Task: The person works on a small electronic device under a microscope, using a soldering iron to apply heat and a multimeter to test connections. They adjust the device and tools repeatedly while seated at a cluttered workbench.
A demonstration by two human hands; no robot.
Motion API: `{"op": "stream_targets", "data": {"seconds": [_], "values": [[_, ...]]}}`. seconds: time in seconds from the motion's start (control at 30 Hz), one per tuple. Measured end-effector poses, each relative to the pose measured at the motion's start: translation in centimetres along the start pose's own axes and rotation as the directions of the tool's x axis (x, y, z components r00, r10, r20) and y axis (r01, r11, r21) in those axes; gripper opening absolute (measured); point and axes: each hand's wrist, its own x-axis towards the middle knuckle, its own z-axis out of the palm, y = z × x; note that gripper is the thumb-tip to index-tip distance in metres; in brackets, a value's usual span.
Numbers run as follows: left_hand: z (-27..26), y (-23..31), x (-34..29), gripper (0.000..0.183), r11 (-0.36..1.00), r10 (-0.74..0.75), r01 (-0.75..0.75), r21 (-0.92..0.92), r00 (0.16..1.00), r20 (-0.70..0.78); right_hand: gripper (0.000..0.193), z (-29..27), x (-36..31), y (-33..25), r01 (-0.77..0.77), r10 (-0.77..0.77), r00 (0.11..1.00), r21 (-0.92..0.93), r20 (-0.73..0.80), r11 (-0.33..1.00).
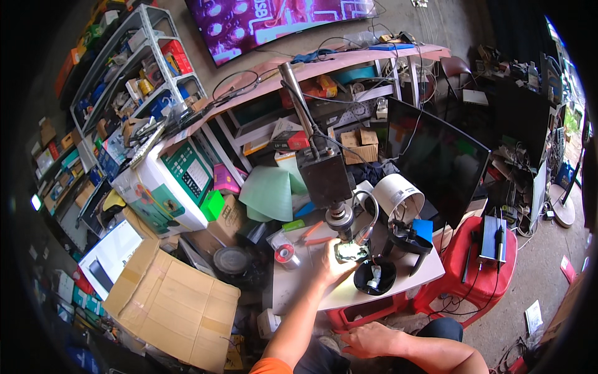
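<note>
My left hand (333, 267) reaches over the small white table (293, 293). Its fingers are closed around a small circuit board (352, 252), held just under the lens of a black microscope camera (325, 179) on a metal pole. Low in front of my lap, near my knee, is my right hand (367, 340), fingers loosely stretched out and holding nothing visible. A black round cup (362, 285) with a small white piece inside stands beside the board. Left of my left hand are a solder spool (286, 254) and orange-handled pliers (311, 237).
A white cylinder (398, 194) and a black holder (408, 240) stand at the table's right. Beyond is a red stool (492, 274) with a flat device and cables. An open cardboard box (174, 299) lies left. A wall screen (268, 25) shows a magnified circuit board.
</note>
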Motion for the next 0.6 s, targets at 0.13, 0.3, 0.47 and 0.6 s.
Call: {"op": "stream_targets", "data": {"seconds": [0.13,0.3,0.47,0.6], "values": [[0.14,-0.18,-0.05,0.083,1.0,-0.013,0.013,-0.017,1.0,0.01,0.04,0.3,0.09,0.21,-0.009,0.009,1.0,-0.008,0.014,1.0],[-0.05,0.5,0.06,0.084,0.999,-0.049,0.049,0.016,0.998,0.034,0.037,-0.43,-0.07,-0.34,-0.041,0.041,0.999,0.0,0.004,0.999],[-0.14,0.34,0.11,0.084,1.0,-0.005,0.004,0.025,1.0,0.03,0.037,-0.34,-0.01,-0.3,-0.035,0.035,0.999,-0.003,0.008,0.999],[-0.02,-0.08,0.04,0.085,0.999,-0.034,0.035,-0.008,0.998,0.051,0.037,-0.11,0.04,-0.25,-0.036,0.036,0.999,-0.012,0.004,0.999]]}}
